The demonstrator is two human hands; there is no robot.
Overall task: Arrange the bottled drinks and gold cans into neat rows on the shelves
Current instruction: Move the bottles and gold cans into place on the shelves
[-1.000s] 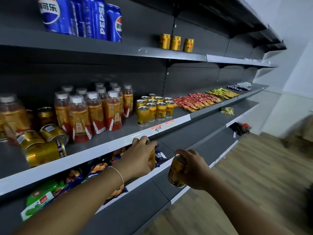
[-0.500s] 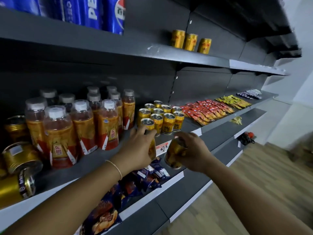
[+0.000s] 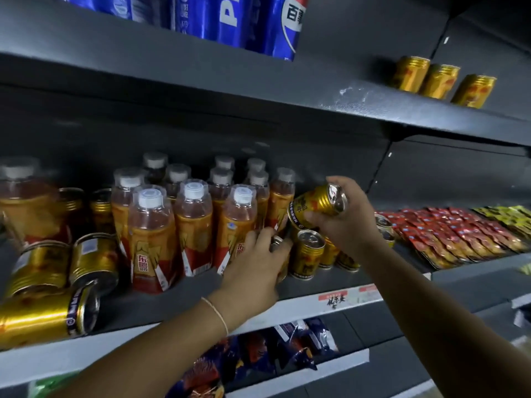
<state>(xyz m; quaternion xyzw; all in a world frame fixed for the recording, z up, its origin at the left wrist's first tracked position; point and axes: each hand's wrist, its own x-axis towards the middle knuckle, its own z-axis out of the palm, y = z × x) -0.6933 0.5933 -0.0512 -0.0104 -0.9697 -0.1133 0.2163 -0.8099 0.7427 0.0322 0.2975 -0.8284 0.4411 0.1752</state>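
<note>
Ribbed metal gold can (image 3: 316, 206), tilted, in R hand (image 3: 349, 222)

The top edge is cutting off the blue cola cans (image 3: 230, 21); the left hand (image 3: 255, 271) is hiding most of a gold metal can (image 3: 277, 242).

**A:** What furniture is there?

**B:** All dark grey metal. The middle shelf (image 3: 138, 308) has a white front strip (image 3: 301, 310) with a red-and-white price label (image 3: 336, 300).

**A:** And around the middle shelf?

**B:** Above it is an upper shelf (image 3: 201, 81) with pale scuffs (image 3: 349, 93) on its edge. Behind it is a dim back panel (image 3: 445, 173), and below it a lower shelf (image 3: 388, 334).
</note>
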